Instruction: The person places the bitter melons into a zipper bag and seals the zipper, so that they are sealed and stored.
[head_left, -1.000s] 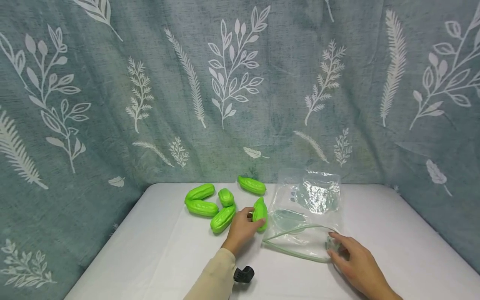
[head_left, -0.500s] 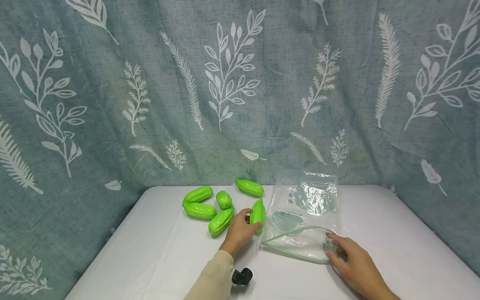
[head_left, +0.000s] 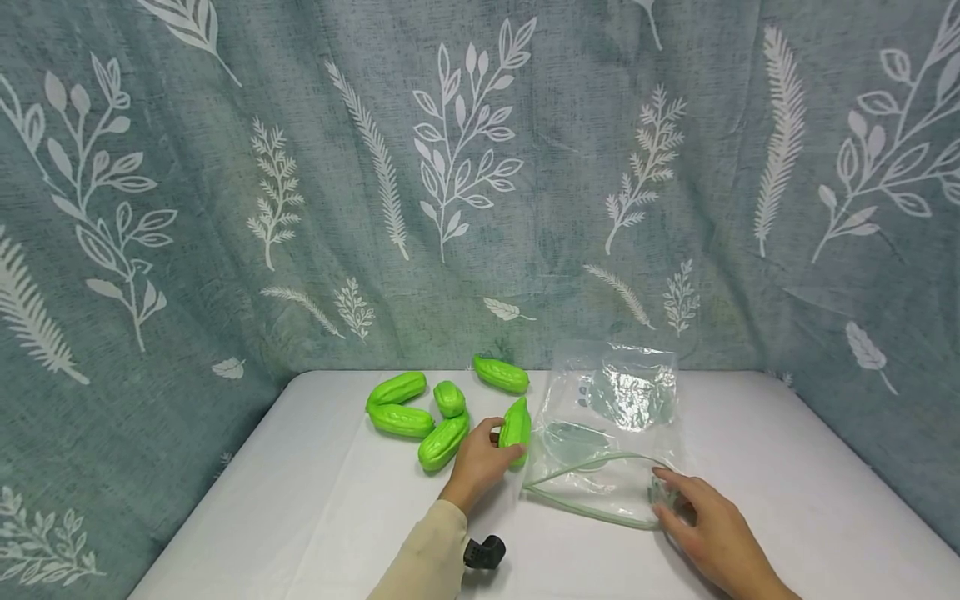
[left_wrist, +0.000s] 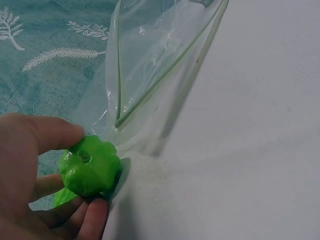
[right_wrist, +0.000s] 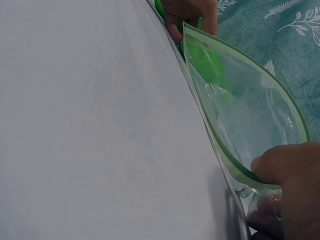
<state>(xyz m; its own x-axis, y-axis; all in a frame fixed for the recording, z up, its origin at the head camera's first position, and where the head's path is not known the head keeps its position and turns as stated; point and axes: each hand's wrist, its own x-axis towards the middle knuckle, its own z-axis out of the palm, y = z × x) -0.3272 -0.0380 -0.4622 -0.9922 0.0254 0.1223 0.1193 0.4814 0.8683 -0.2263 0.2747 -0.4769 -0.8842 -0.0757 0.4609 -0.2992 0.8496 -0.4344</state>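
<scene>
In the head view my left hand (head_left: 483, 458) grips an upright-pointing, ridged green bitter melon (head_left: 515, 432) by its sides, thumb on the right. The left wrist view shows the ribbed end of this bitter melon (left_wrist: 91, 165) between thumb and fingers. Just right of it lies a clear zip bag (head_left: 577, 442), its green-edged mouth spread towards me. My right hand (head_left: 708, 521) pinches the right corner of that mouth; in the right wrist view the thumb lies over the green rim (right_wrist: 240, 172), and the other fingers are partly hidden behind the plastic.
Several more bitter melons lie left of and behind my left hand, including one at the back edge (head_left: 501, 375) and one beside the fingers (head_left: 444, 442). A white-covered table (head_left: 315, 517) carries everything. A patterned curtain (head_left: 480, 308) rises behind it.
</scene>
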